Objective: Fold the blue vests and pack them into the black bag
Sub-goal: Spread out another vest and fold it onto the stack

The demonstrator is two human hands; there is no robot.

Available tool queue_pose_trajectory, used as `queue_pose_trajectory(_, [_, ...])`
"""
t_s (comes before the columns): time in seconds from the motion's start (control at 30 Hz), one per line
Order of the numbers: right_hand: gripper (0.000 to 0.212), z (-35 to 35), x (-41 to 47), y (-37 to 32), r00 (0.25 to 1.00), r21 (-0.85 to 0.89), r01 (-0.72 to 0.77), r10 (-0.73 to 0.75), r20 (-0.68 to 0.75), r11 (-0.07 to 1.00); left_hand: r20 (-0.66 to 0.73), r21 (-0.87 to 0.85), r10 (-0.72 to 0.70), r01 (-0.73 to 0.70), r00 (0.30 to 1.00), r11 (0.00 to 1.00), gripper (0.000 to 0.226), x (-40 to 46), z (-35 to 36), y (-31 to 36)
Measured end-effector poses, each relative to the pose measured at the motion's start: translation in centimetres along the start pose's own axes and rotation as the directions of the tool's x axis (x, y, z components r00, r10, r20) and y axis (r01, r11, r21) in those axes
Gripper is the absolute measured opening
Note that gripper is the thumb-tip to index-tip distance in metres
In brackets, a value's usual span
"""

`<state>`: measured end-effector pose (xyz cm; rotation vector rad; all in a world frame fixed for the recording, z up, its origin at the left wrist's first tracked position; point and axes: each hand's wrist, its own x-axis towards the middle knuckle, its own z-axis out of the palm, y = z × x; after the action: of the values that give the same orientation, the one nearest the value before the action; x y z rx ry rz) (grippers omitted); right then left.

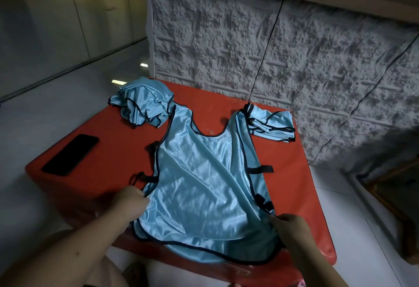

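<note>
Vest being handled [204, 184]: light blue with black trim, spread flat at the centre of the red table [118, 150], neck opening toward 12 o'clock, hem hanging over the edge at 6 o'clock.
Left hand [129, 205]: at 8 o'clock of the vest, fingers curled, gripping the hem's left edge.
Right hand [292, 230]: at 4 o'clock, fingers curled round the hem's right corner.
Crumpled vests [142, 103]: loose heap at 11 o'clock, touching the spread vest's shoulder strap.
Folded vests [272, 125]: flat stack at 1 o'clock, just beside the other strap.
Phone [70, 155]: dark, lying at 9 o'clock, well apart from the vests.
Wall [294, 59]: grey textured panels behind the table.
</note>
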<state>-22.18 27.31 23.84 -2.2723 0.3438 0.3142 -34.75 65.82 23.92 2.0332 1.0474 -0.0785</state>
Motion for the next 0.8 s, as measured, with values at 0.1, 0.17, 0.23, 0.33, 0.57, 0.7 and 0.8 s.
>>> queue_pose_trajectory(0.1, [0.035, -0.2, 0.2, 0.1, 0.997, 0.087, -0.065, 0.067, -0.023, 0.994, -0.005, -0.003, -0.003, 0.003, 1.000, 1.000, 0.027, 0.6, -0.3, -0.8])
queue_pose_trajectory(0.17, [0.030, -0.3, 0.3, 0.0, 0.989, 0.196, -0.136, 0.143, -0.022, 0.971, -0.008, -0.047, -0.015, 0.015, 1.000, 0.999, 0.010, 0.3, -0.8, -0.5])
queue_pose_trajectory(0.23, [0.021, -0.4, 0.3, -0.1, 0.975, 0.308, -0.215, 0.222, 0.015, 0.927, 0.011, -0.103, -0.030, 0.031, 0.999, 0.994, 0.012, -0.4, -1.0, 0.2])
queue_pose_trajectory(0.33, [0.014, -0.6, -0.2, -0.1, 0.959, 0.358, -0.282, 0.266, 0.095, 0.890, 0.072, -0.197, -0.061, 0.074, 0.996, 0.978, 0.029, -0.7, -0.8, 0.4])
queue_pose_trajectory(0.57, [0.004, -0.9, -0.6, 0.3, 0.979, 0.248, -0.202, 0.186, 0.087, 0.948, 0.175, -0.125, 0.019, 0.004, 0.984, 0.992, 0.020, -1.6, -1.5, 0.2])
queue_pose_trajectory(0.7, [0.006, -1.2, -0.8, -0.1, 0.987, 0.273, -0.162, 0.162, 0.023, 0.948, 0.152, -0.035, 0.063, -0.058, 0.986, 0.998, 0.024, -1.4, -2.0, 0.0])
queue_pose_trajectory(0.8, [0.021, -1.4, -0.8, -0.3, 0.973, 0.210, -0.229, 0.219, 0.073, 0.950, 0.130, -0.015, 0.053, -0.052, 0.990, 0.999, 0.040, -1.2, -2.4, -0.3])
